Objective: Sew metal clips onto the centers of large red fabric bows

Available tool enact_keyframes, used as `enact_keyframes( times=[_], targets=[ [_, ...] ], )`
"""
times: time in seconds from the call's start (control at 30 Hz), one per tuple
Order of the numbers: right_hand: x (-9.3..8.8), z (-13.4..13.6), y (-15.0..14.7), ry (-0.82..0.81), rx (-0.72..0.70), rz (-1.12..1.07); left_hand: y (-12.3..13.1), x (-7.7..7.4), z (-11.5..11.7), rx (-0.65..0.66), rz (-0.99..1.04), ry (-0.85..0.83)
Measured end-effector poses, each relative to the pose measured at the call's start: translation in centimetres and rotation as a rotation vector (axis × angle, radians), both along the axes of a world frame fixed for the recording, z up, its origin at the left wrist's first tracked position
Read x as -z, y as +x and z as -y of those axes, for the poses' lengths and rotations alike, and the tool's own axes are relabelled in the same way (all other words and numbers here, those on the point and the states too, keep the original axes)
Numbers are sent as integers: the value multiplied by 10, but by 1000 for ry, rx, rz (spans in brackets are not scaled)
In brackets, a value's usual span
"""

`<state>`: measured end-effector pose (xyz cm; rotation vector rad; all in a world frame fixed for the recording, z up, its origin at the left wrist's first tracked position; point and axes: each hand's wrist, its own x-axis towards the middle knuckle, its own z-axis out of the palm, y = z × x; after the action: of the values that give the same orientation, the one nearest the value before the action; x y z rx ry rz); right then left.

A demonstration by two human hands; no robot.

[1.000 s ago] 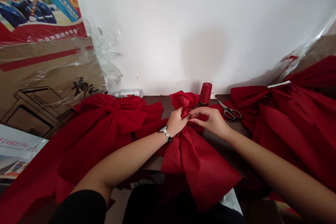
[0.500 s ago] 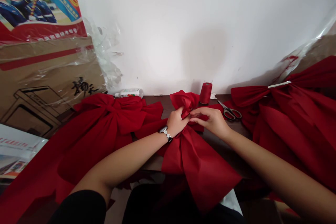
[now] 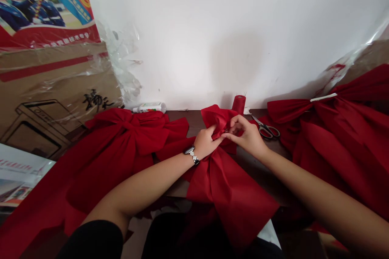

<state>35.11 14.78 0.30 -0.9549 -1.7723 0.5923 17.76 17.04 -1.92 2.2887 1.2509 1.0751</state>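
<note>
My left hand (image 3: 207,141), with a watch and bracelet at the wrist, is closed around the gathered middle of a red fabric bow (image 3: 238,188). The bow's loop stands up above my fist and its wide tail hangs down over the table edge. My right hand (image 3: 247,136) is beside the gathers on the right, thumb and forefinger pinched together at the cloth. A tiny dark, shiny thing shows at those fingertips, too small to name. Behind the hands stands a spool of red thread (image 3: 238,104) with needles sticking up from its top.
Scissors (image 3: 266,130) lie right of my right hand. Another red bow (image 3: 127,129) rests on the left, and red fabric with a white strip (image 3: 323,97) is piled on the right. A white tube (image 3: 150,107) lies by the wall. A cardboard box (image 3: 54,97) stands at left.
My right hand has moved slightly and its fingers have bent into a tighter pinch at the gathers. The bow's upper loop has tipped to the right, partly covering the spool.
</note>
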Motion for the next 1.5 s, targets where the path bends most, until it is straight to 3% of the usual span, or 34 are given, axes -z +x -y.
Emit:
enact_keyframes(
  times=[0.13,0.37,0.57,0.83,1.1,1.33,1.5],
  targets=[
    [1,-2,-1,-122,31,-130,0,-1,1,56,66,-28],
    [1,-16,6,-357,-157,-343,-5,-9,3,328,309,-253],
    [9,-22,9,-445,-323,-391,-7,-11,5,524,284,-382],
    [4,-21,13,-418,-361,-348,-6,-11,5,533,232,-423],
    [9,-17,8,-513,-357,-494,-5,-12,6,553,283,-413],
    [-7,-18,14,-557,-288,-579,-5,-12,7,488,257,-358],
    [-19,-22,26,-409,-222,-621,-5,-14,7,465,241,-334]
  ],
)
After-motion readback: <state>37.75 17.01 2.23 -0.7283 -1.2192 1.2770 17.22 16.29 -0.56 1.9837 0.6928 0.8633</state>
